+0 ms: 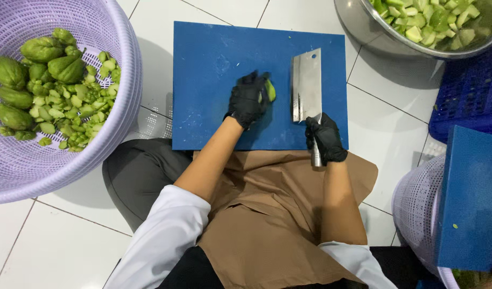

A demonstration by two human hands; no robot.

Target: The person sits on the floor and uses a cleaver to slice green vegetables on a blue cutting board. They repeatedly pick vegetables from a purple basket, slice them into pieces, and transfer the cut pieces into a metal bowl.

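Now green vegetable piece (270,90) under left hand (247,99) fingertips (261,80), beside cleaver (306,84).

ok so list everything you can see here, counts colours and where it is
blue plastic cutting board: one, blue, centre on the white tiled floor
steel cleaver: one, silver, on the board's right side
green vegetable piece: one, green, on the board
lilac plastic basket: one, lilac, far left, holding whole and trimmed green vegetables
steel bowl: one, silver, top right, holding cut green chunks
second blue board: one, blue, right edge
brown apron: one, brown, over the lap
left hand: black glove, on the vegetable piece
right hand: black glove, gripping the cleaver handle
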